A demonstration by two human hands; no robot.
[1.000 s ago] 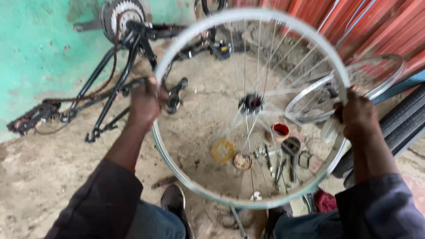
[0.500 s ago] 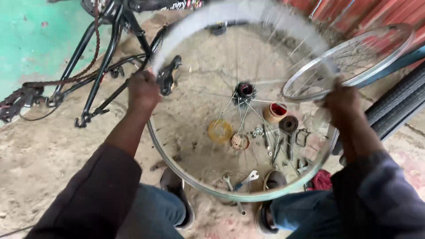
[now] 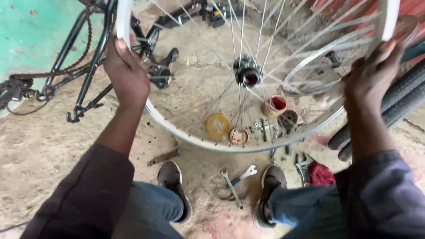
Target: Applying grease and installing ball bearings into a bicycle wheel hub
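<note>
I hold a silver spoked bicycle wheel rim (image 3: 230,145) up in front of me, its hub (image 3: 248,75) near the middle of the view. My left hand (image 3: 126,73) grips the rim on its left side. My right hand (image 3: 369,73) grips the rim on its right side. The top of the rim runs out of the frame. My two feet in shoes (image 3: 175,186) stand on the ground below the wheel.
A black bicycle frame (image 3: 88,57) with a chain lies at the left by a green wall. A second rim (image 3: 318,66) and black tyres (image 3: 394,106) lie at the right. Wrenches (image 3: 234,181), small tins (image 3: 276,105), a yellow lid (image 3: 218,126) and a red rag (image 3: 319,173) lie on the dirt floor.
The wheel has come closer and higher, so it fills more of the view and its top is cut off. Both hands keep their grip on the rim.
</note>
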